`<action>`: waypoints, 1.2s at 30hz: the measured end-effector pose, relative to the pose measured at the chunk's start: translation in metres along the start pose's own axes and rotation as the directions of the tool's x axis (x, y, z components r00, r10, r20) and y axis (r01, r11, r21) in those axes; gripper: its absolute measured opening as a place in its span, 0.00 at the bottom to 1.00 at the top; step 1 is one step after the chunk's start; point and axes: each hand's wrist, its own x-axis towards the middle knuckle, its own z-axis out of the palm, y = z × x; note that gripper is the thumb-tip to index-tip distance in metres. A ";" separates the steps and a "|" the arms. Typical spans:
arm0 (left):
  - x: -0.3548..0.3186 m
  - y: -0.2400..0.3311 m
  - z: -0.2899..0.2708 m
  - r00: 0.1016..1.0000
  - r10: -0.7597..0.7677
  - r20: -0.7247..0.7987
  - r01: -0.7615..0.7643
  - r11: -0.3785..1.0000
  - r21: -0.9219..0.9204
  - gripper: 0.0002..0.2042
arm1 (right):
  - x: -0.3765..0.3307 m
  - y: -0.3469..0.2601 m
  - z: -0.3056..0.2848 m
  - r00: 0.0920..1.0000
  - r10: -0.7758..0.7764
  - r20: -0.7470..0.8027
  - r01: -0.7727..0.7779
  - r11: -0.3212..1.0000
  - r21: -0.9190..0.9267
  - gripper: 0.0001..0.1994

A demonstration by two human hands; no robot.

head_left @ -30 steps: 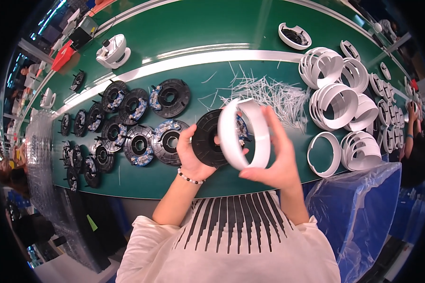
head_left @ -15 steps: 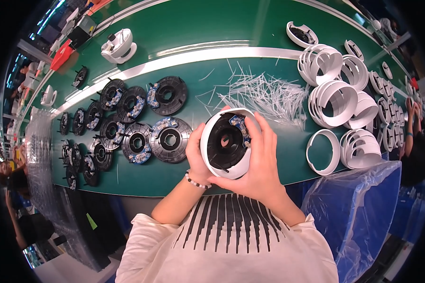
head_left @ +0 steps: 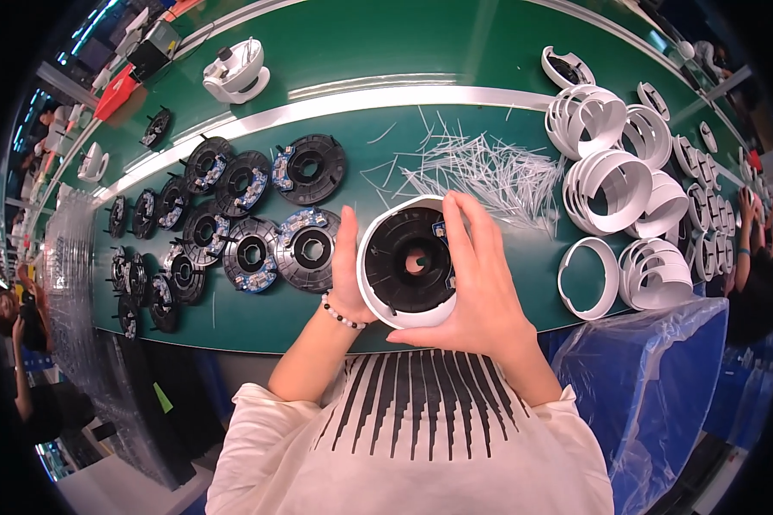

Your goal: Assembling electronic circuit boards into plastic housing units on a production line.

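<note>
A white plastic ring (head_left: pixel 421 318), with a black disc (head_left: pixel 395 270) seated inside it, is held up in front of my chest. My right hand (head_left: pixel 481 292) grips its right side, with long fingers over the rim and the thumb along the lower edge. At its left side, my left hand (head_left: pixel 346 279) supports the ring, thumb pointing up and the other fingers mostly hidden behind. Skin shows through the disc's centre hole. A bit of blue circuit board (head_left: pixel 440 229) peeks out beside my right fingers. Just left lies another black disc with a circuit board (head_left: pixel 305 268).
More black discs (head_left: pixel 242 182) with blue boards cover the left of the green table (head_left: pixel 352 69). Thin white strips (head_left: pixel 489 176) lie heaped beyond my hands. White rings (head_left: pixel 614 193) stand stacked at right, above a plastic-lined blue bin (head_left: pixel 653 378). A white device (head_left: pixel 236 73) stands far left.
The ring and disc have turned to face up more squarely, and the board has slid mostly under my right fingers. My left hand has shifted slightly left, its thumb now straightened upward.
</note>
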 end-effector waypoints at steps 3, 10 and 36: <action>-0.005 -0.004 -0.007 0.997 0.079 0.018 -0.079 0.997 0.016 0.35 | 0.002 -0.001 -0.002 0.999 0.003 0.048 -0.002 1.000 -0.023 0.60; -0.007 -0.006 0.000 0.991 0.130 -0.018 -0.122 0.962 0.245 0.39 | -0.008 -0.003 0.022 0.994 0.045 -0.104 -0.050 0.998 -0.044 0.59; 0.036 0.047 -0.010 0.795 -0.558 -0.239 0.567 0.823 -0.035 0.30 | -0.006 0.050 -0.011 0.911 -0.047 -0.410 0.172 0.946 0.274 0.22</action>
